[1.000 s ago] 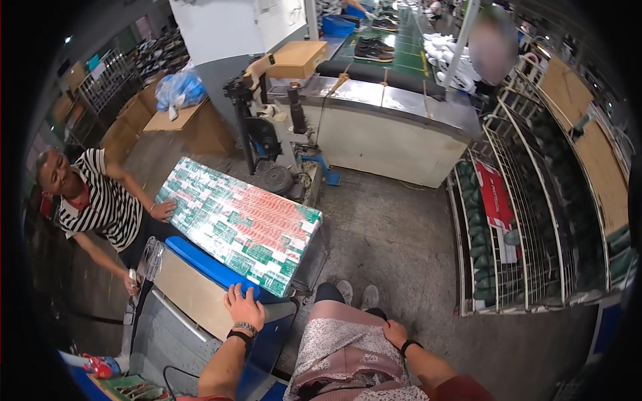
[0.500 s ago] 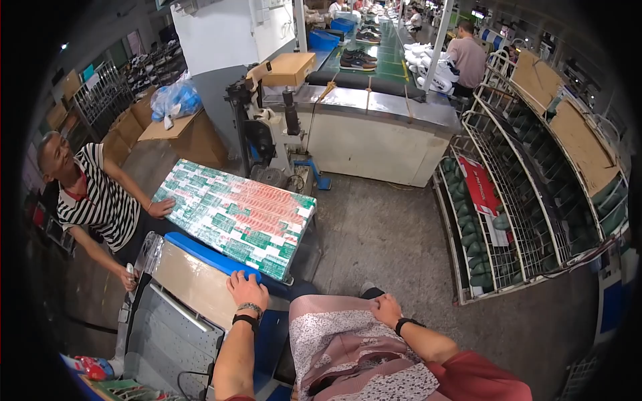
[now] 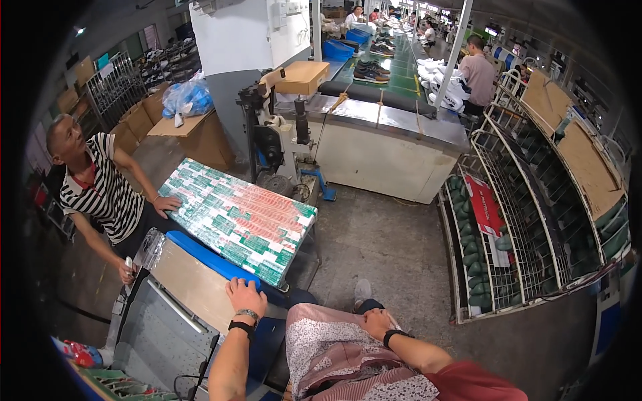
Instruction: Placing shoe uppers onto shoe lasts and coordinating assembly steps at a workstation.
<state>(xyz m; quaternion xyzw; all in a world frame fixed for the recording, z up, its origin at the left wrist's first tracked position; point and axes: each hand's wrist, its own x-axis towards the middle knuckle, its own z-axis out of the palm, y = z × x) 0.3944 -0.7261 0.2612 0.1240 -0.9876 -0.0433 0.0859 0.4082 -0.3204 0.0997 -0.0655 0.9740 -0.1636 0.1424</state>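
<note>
— What surface are you at, and in what kind of room?
— I'm beside a beige panel (image 3: 190, 275) edged by a blue bar (image 3: 208, 255). Just past that bar is a tabletop (image 3: 241, 217) covered in white, green and red printed tape. It's a workshop: grey floor (image 3: 378, 237), and farther off a green conveyor (image 3: 403, 72) carrying shoes (image 3: 372, 71).
— And your hands?
— My left hand (image 3: 247, 297) lies palm down at the right end of the bar, forearm coming up from below, fingers loosely bent over the edge. It's resting there; I wouldn't call it a grip. My right hand (image 3: 378, 323) is on my apron (image 3: 334, 331), fingers curled in. Whether they pinch the cloth, I can't tell.
— What else is around you?
— On my left stands a co-worker (image 3: 110, 194) in stripes, with one hand on the taped top and the other at a pale handle (image 3: 129, 264). The tabletop lies between me and a dark upright machine (image 3: 271, 142) with a blue pedal (image 3: 326, 188). To my right, a wire rack (image 3: 525, 227) of green, foot-shaped pieces (image 3: 471, 247) lines the floor.
</note>
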